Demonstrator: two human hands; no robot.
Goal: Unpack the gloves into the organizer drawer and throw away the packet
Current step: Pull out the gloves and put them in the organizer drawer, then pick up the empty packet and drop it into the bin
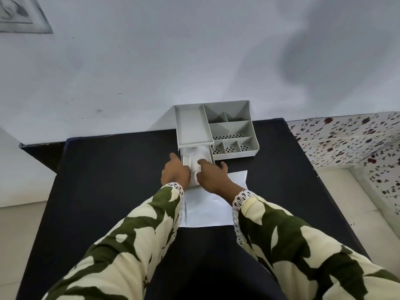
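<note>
A grey organizer (233, 128) stands at the far edge of the black table (108, 180), against the wall. Its drawer (211, 153) is pulled out toward me on the left side, under a flat tray section. White gloves (195, 158) lie in the drawer. My left hand (175, 173) and my right hand (211, 176) are both on the gloves at the drawer's front, fingers pressing them down. The white packet (210, 210) lies flat on the table just in front of the drawer, partly under my wrists.
The organizer's right half has several open compartments (231, 146) with perforated floors. A flower-patterned cloth (346, 139) covers a surface to the right of the table. White cushions sit low at the left and right.
</note>
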